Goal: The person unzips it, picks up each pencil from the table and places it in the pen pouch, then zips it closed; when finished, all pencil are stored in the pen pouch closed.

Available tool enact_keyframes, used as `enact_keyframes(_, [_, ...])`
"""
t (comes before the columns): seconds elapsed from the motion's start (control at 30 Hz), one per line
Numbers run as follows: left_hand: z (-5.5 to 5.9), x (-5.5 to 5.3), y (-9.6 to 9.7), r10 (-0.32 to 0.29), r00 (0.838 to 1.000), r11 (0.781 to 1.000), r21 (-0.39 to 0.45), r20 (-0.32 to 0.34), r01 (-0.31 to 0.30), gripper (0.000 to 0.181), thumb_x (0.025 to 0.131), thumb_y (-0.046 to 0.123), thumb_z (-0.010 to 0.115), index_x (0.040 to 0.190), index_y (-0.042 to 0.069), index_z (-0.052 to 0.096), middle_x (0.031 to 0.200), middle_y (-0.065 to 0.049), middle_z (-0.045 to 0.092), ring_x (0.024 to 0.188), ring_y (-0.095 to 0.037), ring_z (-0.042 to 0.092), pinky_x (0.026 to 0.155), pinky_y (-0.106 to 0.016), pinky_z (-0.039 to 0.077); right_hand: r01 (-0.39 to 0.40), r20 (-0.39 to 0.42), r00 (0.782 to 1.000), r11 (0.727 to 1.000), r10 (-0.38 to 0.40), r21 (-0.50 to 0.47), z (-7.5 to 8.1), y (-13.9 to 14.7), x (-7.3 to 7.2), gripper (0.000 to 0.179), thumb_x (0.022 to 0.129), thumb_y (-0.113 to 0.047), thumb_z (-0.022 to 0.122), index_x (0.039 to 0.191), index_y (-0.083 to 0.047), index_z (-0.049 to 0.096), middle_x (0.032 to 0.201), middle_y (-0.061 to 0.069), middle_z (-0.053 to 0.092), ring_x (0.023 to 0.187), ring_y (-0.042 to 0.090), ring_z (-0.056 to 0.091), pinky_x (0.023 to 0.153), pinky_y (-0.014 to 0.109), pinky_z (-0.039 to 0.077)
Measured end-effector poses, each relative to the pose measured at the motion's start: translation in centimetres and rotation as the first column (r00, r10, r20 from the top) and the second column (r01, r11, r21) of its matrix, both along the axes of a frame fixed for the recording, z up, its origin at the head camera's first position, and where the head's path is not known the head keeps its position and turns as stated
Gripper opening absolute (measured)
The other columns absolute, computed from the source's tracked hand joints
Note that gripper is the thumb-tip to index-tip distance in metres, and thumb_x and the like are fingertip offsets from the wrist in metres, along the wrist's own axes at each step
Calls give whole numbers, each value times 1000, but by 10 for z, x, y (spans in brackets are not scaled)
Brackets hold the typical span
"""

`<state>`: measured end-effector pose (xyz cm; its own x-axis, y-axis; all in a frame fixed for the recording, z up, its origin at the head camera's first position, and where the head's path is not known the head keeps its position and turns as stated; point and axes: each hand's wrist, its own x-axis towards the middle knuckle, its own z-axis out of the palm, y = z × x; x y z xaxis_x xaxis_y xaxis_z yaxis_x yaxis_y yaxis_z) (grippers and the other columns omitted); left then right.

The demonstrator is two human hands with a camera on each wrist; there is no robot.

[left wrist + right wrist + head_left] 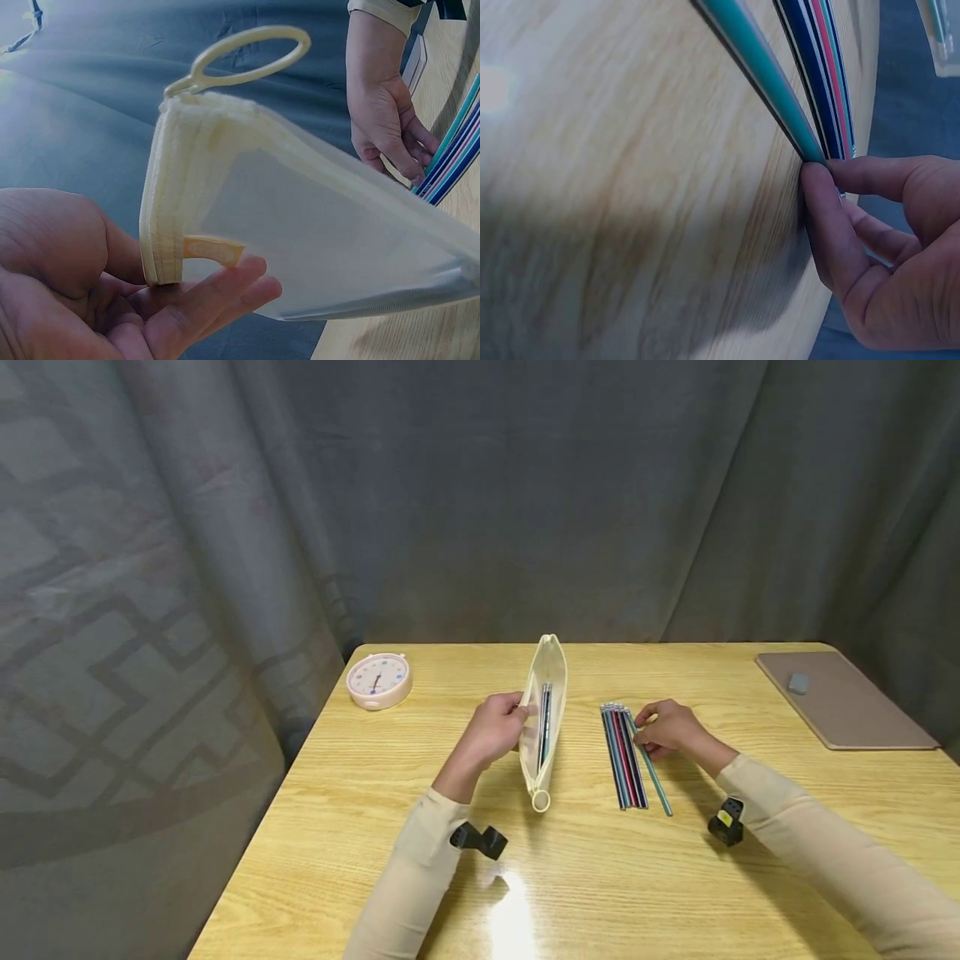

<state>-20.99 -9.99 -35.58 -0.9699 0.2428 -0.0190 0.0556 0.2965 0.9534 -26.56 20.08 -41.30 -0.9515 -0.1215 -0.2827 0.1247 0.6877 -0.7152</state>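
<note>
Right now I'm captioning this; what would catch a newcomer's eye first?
Probably the open pouch, held near the head view's middle by the left hand. To its right, the right hand pinches a teal pencil beside a row of others. A pink clock sits farther left.

Arms (411, 878) extended forward — left grip (493, 728) pinching, right grip (667, 729) pinching too.

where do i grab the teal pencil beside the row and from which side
Probably the near half of the teal pencil, pinched across its thin shaft from the right: that end angles away from the pencil row, leaving room on both sides.
</note>
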Motion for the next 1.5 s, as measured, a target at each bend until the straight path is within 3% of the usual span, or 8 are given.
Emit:
enact_keyframes(0.2, [0, 0, 0, -1, 1000, 1000, 13, 7, 1, 35, 108, 10, 47, 136, -6, 63, 115, -26, 70, 86, -27, 73, 68, -33, 65, 18, 1, 1000, 999, -18, -45, -1, 2, 1, 33, 90, 0, 68, 118, 16, 59, 71, 11, 63, 58, 15, 66, 59, 33, 65])
enact_keyframes(0.4, [0, 1, 0, 6, 1000, 1000, 11, 8, -6, 35, 108, 10, 48, 135, -6, 64, 114, -25, 71, 86, -27, 73, 68, -33, 65, 73, 29, 997, 986, -70, -148, 11, -2, 1, 46, 95, -3, 65, 134, 17, 52, 78, 8, 68, 63, 13, 68, 64, 33, 65])
enact_keyframes(0.63, [0, 1, -1, 6, 1000, 1000, 8, 9, -6, 35, 108, 9, 47, 136, -6, 62, 113, -24, 70, 84, -26, 72, 67, -33, 65, 90, 40, 996, 936, -81, -340, 40, -21, 3, 53, 100, -5, 61, 145, 15, 41, 83, 1, 66, 68, 8, 68, 70, 28, 65])
enact_keyframes(0.8, [0, 1, 0, 3, 1000, 1000, 13, 1, -4, 35, 108, 10, 48, 134, -6, 64, 114, -26, 70, 84, -25, 72, 67, -33, 65, 71, 0, 997, 898, -79, -435, 60, -36, 11, 51, 100, -3, 59, 144, 15, 41, 88, -2, 64, 73, 5, 66, 72, 24, 64])
enact_keyframes(1.13, [1, 1, -1, 9, 1000, 1000, 12, -5, -9, 33, 108, 11, 50, 130, -6, 66, 109, -24, 71, 82, -24, 72, 68, -33, 65, 52, -27, 997, 850, -78, -523, 80, -52, 18, 49, 100, -2, 59, 142, 14, 42, 90, -4, 63, 74, 3, 65, 69, 20, 63])
enact_keyframes(1.3, [1, 1, -1, 6, 1000, 1000, 9, -2, -6, 33, 108, 11, 50, 130, -6, 66, 108, -25, 71, 82, -24, 72, 68, -33, 65, 39, -46, 996, 841, -76, -539, 86, -65, 24, 48, 101, -2, 59, 142, 14, 42, 90, -3, 63, 75, 4, 65, 70, 20, 63])
enact_keyframes(1.5, [1, 0, -1, -4, 1000, 1000, 16, 1, 4, 33, 108, 12, 51, 131, -7, 65, 107, -27, 71, 80, -24, 71, 67, -34, 65, 65, -75, 989, 831, -128, -552, 98, -83, 30, 45, 100, -2, 60, 140, 14, 45, 86, -4, 66, 72, 4, 67, 70, 20, 63])
